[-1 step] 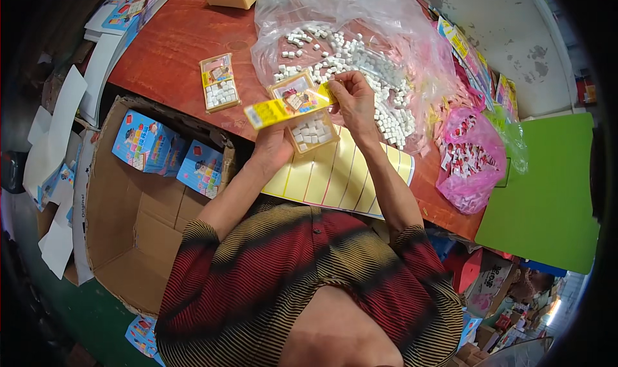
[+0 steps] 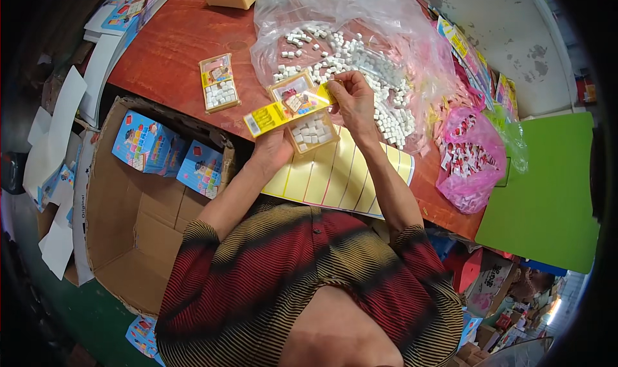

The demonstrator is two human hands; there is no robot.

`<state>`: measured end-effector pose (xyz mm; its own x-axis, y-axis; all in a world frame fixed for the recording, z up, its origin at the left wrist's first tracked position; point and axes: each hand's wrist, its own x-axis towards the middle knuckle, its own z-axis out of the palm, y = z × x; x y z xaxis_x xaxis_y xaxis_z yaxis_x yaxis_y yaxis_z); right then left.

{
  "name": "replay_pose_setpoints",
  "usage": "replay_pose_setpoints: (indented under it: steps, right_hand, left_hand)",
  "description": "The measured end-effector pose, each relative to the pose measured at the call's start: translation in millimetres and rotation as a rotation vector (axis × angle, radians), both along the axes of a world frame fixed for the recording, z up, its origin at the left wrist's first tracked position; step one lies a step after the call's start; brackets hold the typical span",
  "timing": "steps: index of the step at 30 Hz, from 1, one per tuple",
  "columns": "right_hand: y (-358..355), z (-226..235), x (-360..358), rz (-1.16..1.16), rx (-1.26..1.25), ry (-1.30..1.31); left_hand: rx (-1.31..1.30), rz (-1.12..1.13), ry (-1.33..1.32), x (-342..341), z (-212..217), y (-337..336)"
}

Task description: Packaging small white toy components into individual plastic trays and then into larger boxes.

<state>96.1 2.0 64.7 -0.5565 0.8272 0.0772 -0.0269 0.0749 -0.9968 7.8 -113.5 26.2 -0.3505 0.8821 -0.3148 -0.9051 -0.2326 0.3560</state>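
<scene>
My left hand [image 2: 273, 149] is closed around the side of a small tan tray [image 2: 337, 137] with white cubes in it, its fingers partly hidden under a card. Between the fingertips of my right hand [image 2: 355, 106] is one end of that long yellow printed card [image 2: 267, 118], slanting across the tray's upper part. Just beyond lies a second tan tray [image 2: 278, 92] with a picture card in it, partly covered. Farther left on the table sits another packed tray [image 2: 220, 84], holding white cubes and a printed card.
Loose white cubes [image 2: 396, 125] spread over clear plastic [image 2: 309, 6] on the red table [image 2: 183, 45]. A pink bag [image 2: 473, 161] of small red-and-white pieces lies at right, near a green board [image 2: 547, 193]. At left stands an open carton [image 2: 109, 219] with blue boxes [image 2: 145, 145].
The yellow card has tilted slightly, so more of its printed face shows at the left end. Both hands stay nearly in place.
</scene>
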Motion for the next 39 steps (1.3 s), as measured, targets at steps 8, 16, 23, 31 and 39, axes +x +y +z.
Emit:
replay_pose_setpoints:
  steps: [8, 16, 23, 31, 39]
  right_hand:
    - [7, -3, 4, 0.042, -0.014, -0.045]
    - [-21, 2, 1, -0.253, 0.837, -0.32]
    - [-36, 0, 5, 0.016, 0.314, -0.301]
    - [-19, 6, 13, 0.366, -0.323, -0.062]
    - [-12, 9, 23, 0.016, -0.29, -0.052]
  left_hand:
    - [-0.008, 0.014, -0.065, 2, -2, 3]
    - [-0.067, 0.104, -0.005, 7, 1, 0]
    - [0.039, 0.138, 0.275, 2, 6, -8]
    - [0.228, -0.144, 0.281, -18, 12, -9]
    - [-0.398, 0.514, 1.342, -25, 28, -11]
